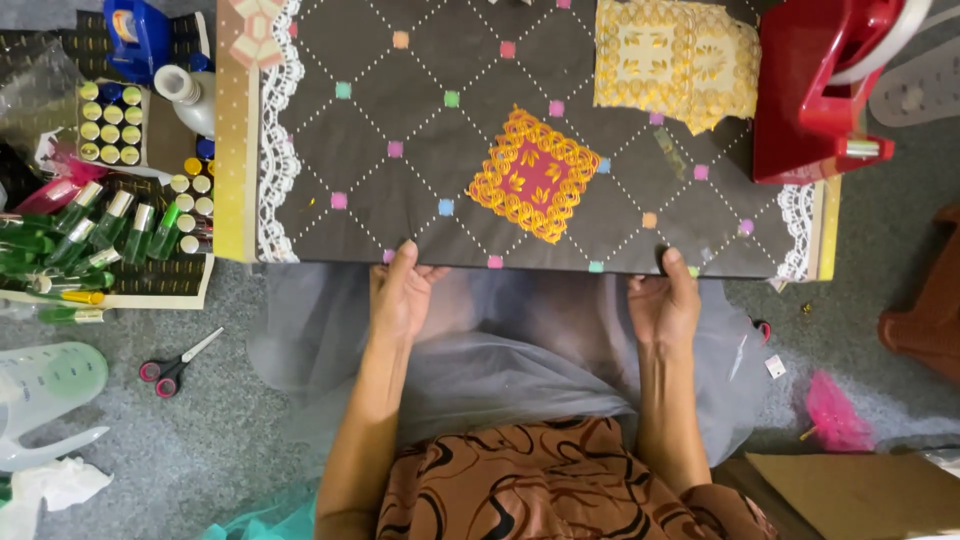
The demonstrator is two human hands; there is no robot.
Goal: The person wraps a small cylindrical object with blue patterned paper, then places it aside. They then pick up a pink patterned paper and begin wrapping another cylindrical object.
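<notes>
The board (520, 130) is being gripped at its near edge by the left hand (400, 300) and right hand (665, 305), thumbs on top. A yellow patch (535, 175) is lying just beyond, between both grips.

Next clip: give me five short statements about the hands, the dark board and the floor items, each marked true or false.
1. Both hands grip the near edge of the dark board. True: left hand, right hand.
2. The scissors lie on the board. False: they lie on the grey floor, left of the person.
3. A yellow and red lace square sits on the board. True.
4. The red tape dispenser is at the board's left end. False: it is at the right end.
5. The right hand holds a bottle. False: it holds only the board's edge.
</notes>
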